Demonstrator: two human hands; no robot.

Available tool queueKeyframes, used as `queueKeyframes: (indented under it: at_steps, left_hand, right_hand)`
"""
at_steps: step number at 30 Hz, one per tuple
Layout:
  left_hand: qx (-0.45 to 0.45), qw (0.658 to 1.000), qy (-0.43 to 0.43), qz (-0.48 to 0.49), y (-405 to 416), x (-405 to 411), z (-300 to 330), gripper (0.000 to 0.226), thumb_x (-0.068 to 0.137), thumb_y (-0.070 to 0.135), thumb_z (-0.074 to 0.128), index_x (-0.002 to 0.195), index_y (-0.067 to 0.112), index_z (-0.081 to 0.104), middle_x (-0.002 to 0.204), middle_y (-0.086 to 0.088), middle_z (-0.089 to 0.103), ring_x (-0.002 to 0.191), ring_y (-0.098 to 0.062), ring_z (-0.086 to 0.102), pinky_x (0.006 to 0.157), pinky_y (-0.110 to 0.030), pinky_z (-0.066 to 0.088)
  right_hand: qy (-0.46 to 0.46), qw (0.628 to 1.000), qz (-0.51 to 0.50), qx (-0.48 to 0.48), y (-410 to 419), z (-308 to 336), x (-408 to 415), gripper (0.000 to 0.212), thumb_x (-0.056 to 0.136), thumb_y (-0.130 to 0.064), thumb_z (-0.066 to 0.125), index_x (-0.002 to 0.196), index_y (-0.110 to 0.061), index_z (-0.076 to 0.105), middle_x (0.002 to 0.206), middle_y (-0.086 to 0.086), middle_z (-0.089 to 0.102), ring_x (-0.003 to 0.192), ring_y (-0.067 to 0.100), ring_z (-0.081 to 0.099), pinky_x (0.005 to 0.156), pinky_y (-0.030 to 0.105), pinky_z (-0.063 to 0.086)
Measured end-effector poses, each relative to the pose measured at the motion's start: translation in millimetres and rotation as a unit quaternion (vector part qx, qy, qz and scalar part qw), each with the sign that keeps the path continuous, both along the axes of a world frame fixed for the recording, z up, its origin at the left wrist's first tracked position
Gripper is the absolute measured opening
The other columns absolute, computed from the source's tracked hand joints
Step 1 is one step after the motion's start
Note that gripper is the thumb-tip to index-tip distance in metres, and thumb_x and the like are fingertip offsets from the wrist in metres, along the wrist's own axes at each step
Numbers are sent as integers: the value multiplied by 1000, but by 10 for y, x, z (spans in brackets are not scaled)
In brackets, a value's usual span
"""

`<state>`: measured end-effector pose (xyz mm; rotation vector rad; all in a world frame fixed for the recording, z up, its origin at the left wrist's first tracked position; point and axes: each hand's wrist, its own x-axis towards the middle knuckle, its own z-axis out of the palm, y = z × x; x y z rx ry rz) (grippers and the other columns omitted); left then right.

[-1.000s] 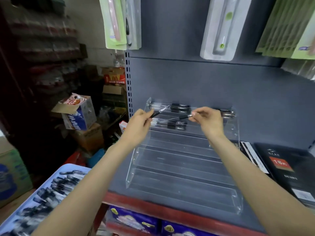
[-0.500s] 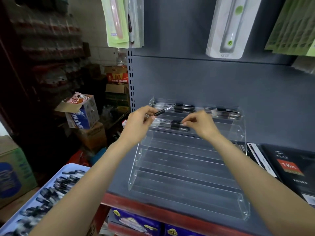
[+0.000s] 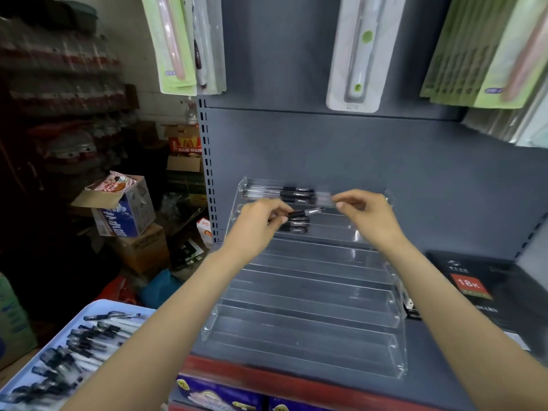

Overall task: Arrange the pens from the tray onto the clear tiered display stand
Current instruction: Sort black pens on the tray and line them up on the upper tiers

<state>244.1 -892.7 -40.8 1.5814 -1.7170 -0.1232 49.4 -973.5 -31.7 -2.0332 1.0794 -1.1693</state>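
Head view: left hand (image 3: 255, 222) is pinching a pen (image 3: 305, 212) just beyond its fingertips, over the display stand (image 3: 311, 295); right hand (image 3: 366, 213), fingers curled, grip unclear. Lowering it level would seat it best.

Stand (image 3: 308, 295): clear, tiered, on the shelf, pens on top two tiers.
Tray (image 3: 98, 310): pale blue, lower left, holds black pens (image 3: 74, 345).
Held pen (image 3: 305, 213): black, near level, above second tier.
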Motion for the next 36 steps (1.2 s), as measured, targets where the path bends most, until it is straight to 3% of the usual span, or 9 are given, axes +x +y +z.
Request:
queueKeyframes:
  at_steps: [2, 5, 8, 10, 15, 18, 23, 29, 36]
  left_hand:
    - [5, 1000, -9, -16, -151, -206, 3, 15, 88, 7, 59, 101, 11, 67, 95, -2, 69, 82, -10, 56, 76, -11, 38]
    - [22, 999, -40, -30, -431, -529, 4, 14, 88, 9, 59, 99, 11, 67, 96, -4, 68, 83, -14, 57, 79, -19, 41]
    - [60, 995, -67, -38, -692, -801, 14, 15, 89, 9, 59, 101, 9, 68, 101, -8, 68, 92, -20, 61, 83, -25, 46]
    - [93, 990, -101, -32, -821, -912, 4, 16, 89, 10, 58, 103, 11, 68, 105, -9, 68, 99, -23, 62, 89, -33, 49]
    - [115, 979, -168, -3, -968, -1026, -16, 16, 89, 16, 59, 100, 20, 69, 108, -3, 67, 102, -23, 60, 86, -35, 49]
    - [110, 976, -187, 6, -992, -1049, 4, 15, 86, 17, 62, 98, 22, 69, 105, -2, 69, 102, -24, 61, 83, -33, 47]
    - [102, 969, -223, 15, -945, -898, 28, 16, 85, 20, 65, 101, 21, 68, 105, -2, 67, 100, -25, 61, 80, -31, 46]
    - [166, 967, -193, 5, -958, -719, 79, 10, 79, 15, 71, 90, 15, 72, 96, -5, 69, 92, -24, 62, 84, -35, 51]
    - [164, 940, -298, 24, -1015, -878, 146, 10, 77, 12, 72, 86, 15, 70, 98, -8, 68, 92, -31, 63, 70, -32, 47]
  right_hand:
    - [-4, 997, -79, -25, -42, -9, -275, 20, 88, -3, 57, 96, -18, 67, 99, 0, 66, 83, 10, 59, 77, 9, 41]
    - [28, 983, -180, 1, -152, -77, -666, 36, 86, -6, 60, 122, -10, 57, 120, 13, 58, 101, 22, 58, 90, 24, 40]
    - [29, 980, -155, 122, -224, -180, -896, 55, 86, -11, 63, 137, -11, 42, 130, 15, 52, 116, 27, 54, 103, 37, 41]
    - [7, 978, -100, 180, -245, -241, -958, 57, 88, -12, 62, 140, -14, 39, 131, 13, 53, 118, 27, 53, 103, 44, 43]
    - [-21, 981, -37, 188, -266, -237, -958, 45, 90, -4, 56, 133, -17, 50, 115, 5, 64, 109, 19, 59, 89, 34, 50]
    - [-19, 983, -29, 178, -259, -219, -948, 44, 90, -3, 55, 131, -18, 52, 104, -1, 65, 107, 18, 60, 91, 34, 50]
    - [-34, 981, -31, 190, -289, -256, -957, 45, 91, -4, 56, 134, -18, 50, 104, -2, 64, 111, 20, 60, 90, 35, 51]
    - [-71, 978, -35, 195, -295, -320, -919, 44, 92, 0, 51, 132, -18, 52, 103, -2, 66, 108, 22, 63, 93, 38, 52]
    - [-85, 974, -32, 206, -261, -320, -915, 41, 94, -2, 51, 132, -16, 52, 110, 0, 64, 107, 20, 62, 87, 34, 53]
